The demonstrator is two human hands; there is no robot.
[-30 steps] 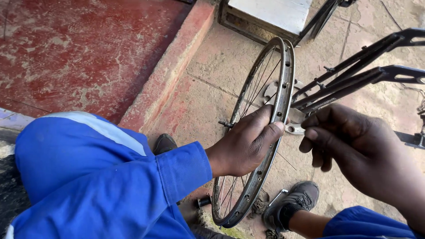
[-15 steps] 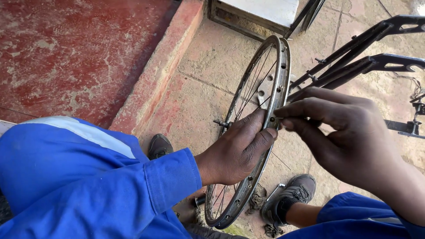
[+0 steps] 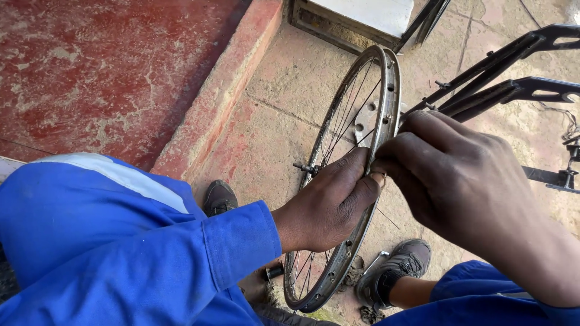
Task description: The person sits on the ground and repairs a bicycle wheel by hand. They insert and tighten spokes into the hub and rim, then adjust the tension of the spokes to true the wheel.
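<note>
Left hand (image 3: 332, 205) wraps around the rim of the bare bicycle wheel (image 3: 386, 90), fingers curled over its edge and thumb pressed inside by the spokes, while the wheel stands upright on the stone floor (image 3: 290, 78) between the person's two shoes. Right hand (image 3: 459, 175) meets it on the far side of that rim, fingertips pinched tight together right at the metal, though whatever they nip is too small to make out. Beyond the wheel, a black bicycle frame (image 3: 507, 90) juts in.
</note>
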